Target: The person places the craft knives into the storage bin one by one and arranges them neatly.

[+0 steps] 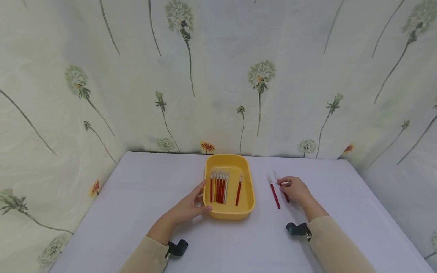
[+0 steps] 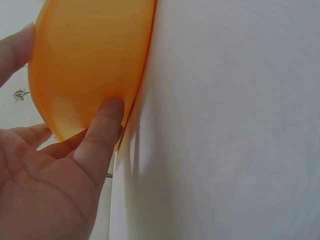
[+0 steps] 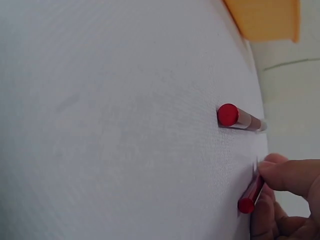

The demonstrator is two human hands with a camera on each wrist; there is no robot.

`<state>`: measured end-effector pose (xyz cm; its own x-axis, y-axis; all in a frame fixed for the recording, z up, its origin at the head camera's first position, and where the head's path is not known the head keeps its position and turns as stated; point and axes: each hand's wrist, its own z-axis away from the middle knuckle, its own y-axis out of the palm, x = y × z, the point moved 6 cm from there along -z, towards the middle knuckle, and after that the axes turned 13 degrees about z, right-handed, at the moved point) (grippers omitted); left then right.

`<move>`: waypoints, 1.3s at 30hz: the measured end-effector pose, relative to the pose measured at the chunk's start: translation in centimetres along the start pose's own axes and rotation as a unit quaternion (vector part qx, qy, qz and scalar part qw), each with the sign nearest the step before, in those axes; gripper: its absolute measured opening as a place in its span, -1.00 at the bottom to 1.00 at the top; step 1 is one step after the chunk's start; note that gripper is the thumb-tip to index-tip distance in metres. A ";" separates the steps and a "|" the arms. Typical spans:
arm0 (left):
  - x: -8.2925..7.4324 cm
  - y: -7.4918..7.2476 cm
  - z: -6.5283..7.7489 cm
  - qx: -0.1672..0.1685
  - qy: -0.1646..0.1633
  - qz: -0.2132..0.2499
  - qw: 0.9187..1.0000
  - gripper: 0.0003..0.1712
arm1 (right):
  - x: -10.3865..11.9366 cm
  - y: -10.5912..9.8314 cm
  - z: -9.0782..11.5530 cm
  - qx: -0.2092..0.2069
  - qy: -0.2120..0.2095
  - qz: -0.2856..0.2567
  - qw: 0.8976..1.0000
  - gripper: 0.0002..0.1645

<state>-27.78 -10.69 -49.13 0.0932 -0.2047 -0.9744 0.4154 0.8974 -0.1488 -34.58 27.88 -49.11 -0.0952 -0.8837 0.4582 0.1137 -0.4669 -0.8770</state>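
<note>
While the left hand (image 1: pixel 187 208) rests against the lower left corner of the yellow tray (image 1: pixel 246 206) at the centre of the head view, its fingers lie nearly straight along the outer wall, thumb pressed to the side, gripping nothing. Inside the tray lie a tight row of about seven red brushes (image 1: pixel 218 187) and one more (image 1: pixel 238 190) apart, to their right. Right of the tray, on the white table (image 1: pixel 136 197), lie two red brushes: one loose (image 1: pixel 274 191), the other (image 1: pixel 285 195) pinched by the curled fingertips of the right hand (image 1: pixel 295 189).
</note>
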 end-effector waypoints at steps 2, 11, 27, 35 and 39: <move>0.1 0.0 0.0 0.001 0.000 0.001 1.000 0.18 | -0.1 0.0 0.1 -0.001 -0.001 0.005 1.000 -0.66; 0.0 0.0 0.1 0.004 -0.001 0.001 1.000 0.18 | -0.8 0.1 0.3 0.000 0.017 -0.011 1.000 -0.64; 0.2 -0.2 -0.1 0.004 0.001 0.010 1.000 0.18 | -1.2 -0.2 1.6 0.006 0.069 -0.053 0.996 -0.60; 0.2 -0.2 -0.1 0.010 0.007 0.014 1.000 0.18 | 0.3 -0.4 2.8 0.009 0.069 -0.130 0.989 -0.54; 0.3 -0.2 -0.2 0.010 0.006 0.015 1.000 0.18 | 1.2 -0.6 3.4 0.013 0.072 -0.167 0.983 -0.52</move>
<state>-28.00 -10.85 -49.42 0.0958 -0.1736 -0.9801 0.4311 0.8948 -0.1164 -31.42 26.97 -47.53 -0.2705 -0.6687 0.6926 0.0777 -0.7322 -0.6766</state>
